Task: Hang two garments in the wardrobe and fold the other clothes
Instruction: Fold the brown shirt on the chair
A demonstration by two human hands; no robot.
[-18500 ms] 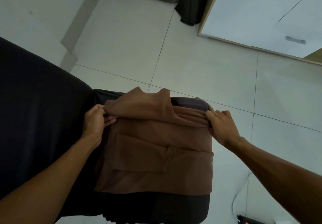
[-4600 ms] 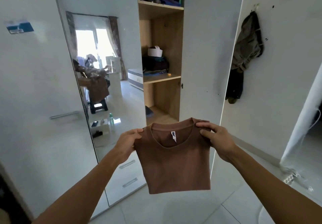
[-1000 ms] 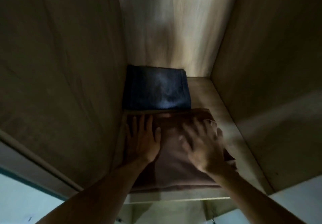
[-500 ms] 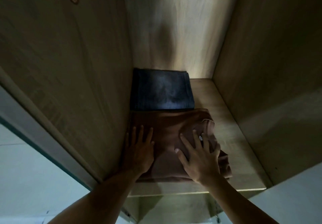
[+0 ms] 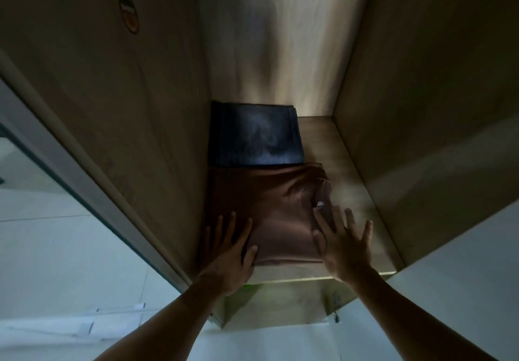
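Brown shirt folded on shelf — both hands flat, fingers spread.

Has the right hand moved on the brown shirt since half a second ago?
Yes. The right hand has slid back toward the shelf's front edge and rightward, now overhanging the brown shirt's right edge, fingers spread.

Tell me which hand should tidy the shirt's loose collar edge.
Right. The right hand lies open beside the rumpled collar of the shirt; the left hand rests at the opposite corner.
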